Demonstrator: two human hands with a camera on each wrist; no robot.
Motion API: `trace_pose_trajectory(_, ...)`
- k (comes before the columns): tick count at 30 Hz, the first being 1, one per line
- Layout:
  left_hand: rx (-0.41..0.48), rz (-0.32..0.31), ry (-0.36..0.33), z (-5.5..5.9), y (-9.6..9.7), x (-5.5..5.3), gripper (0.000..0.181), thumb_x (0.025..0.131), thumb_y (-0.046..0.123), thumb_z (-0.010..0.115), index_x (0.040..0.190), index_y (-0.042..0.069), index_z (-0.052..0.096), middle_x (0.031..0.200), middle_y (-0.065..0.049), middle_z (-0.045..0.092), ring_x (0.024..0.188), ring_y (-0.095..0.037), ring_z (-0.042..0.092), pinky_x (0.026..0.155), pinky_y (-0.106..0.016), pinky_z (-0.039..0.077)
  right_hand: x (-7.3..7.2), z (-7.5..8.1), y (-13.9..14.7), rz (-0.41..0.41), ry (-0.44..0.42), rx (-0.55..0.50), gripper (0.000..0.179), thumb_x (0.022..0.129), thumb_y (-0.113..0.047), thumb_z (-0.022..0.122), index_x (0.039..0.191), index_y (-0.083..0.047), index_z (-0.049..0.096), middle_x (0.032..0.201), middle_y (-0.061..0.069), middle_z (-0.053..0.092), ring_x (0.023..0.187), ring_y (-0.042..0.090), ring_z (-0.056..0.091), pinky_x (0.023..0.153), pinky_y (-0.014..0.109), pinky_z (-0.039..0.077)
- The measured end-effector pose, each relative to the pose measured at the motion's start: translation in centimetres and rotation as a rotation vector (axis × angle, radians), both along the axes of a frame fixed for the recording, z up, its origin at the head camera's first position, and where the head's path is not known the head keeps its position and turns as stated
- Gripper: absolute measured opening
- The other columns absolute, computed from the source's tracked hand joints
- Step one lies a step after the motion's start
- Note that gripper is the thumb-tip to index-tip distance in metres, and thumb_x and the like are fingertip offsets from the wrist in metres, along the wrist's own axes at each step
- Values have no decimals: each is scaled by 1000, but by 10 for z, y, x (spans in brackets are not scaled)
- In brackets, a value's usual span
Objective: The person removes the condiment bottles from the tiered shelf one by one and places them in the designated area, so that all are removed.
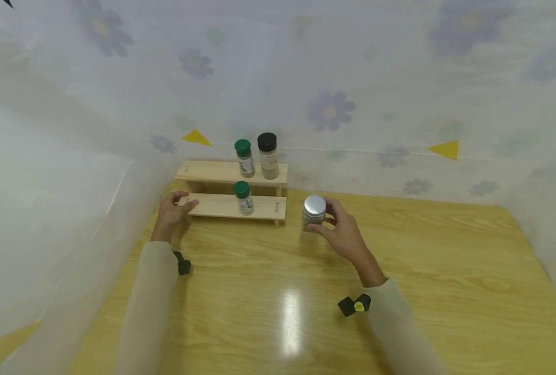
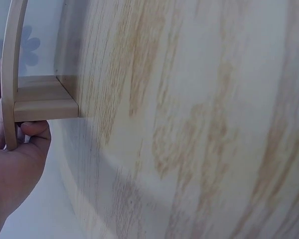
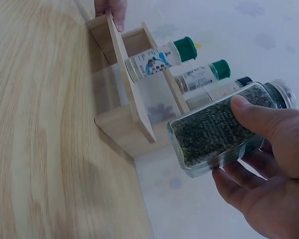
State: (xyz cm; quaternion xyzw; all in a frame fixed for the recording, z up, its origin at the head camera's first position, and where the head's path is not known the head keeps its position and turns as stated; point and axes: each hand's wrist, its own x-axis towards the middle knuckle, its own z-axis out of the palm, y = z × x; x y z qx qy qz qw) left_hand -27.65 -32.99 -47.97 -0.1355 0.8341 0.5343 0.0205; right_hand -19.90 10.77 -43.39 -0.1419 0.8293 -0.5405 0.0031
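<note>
My right hand (image 1: 345,232) holds a glass spice jar (image 3: 219,127) with a silver lid, thumb on one side and fingers on the other. Dark green dried flakes fill the jar, which is raised off the table to the right of a two-step wooden rack (image 1: 217,205). At the rack's left end, my left hand (image 1: 171,211) grips the lower shelf board between thumb and fingers. A green-capped shaker (image 1: 244,199) stands on that lower step. On the upper step are another green-capped shaker (image 1: 244,159) and a taller black-capped jar (image 1: 268,157), side by side.
The wood-grain table (image 1: 240,291) spreads in front of the rack and to its right. Behind and at the sides hangs a pale flowered sheet (image 1: 268,62). Yellow triangles (image 1: 446,149) mark its back face.
</note>
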Motion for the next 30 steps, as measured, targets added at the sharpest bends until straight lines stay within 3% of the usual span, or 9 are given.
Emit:
trace_pose_trajectory(5,3,16,7,1,1,0,62,86,32,70,134,3,43,153,-18,25,142,-35,20,116,-48,24,8,-7,22,-7,-1,32,65,83,-21,74,137,-11,40,137,12,49,130,31,46,104,50,43)
trace_pose_trajectory(14,-4,8,-5,3,1,1,64,86,35,69,135,4,42,154,-17,22,143,-35,19,116,-49,24,14,-27,67,-8,-79,6,67,87,-20,70,141,-5,33,138,18,45,133,36,41,105,56,38)
trace_pose_trajectory(30,0,15,4,0,2,-2,62,86,31,70,133,1,42,152,-18,25,141,-34,21,115,-48,25,24,-36,130,-35,-76,76,67,92,-14,62,143,5,22,139,26,37,131,46,34,103,63,32)
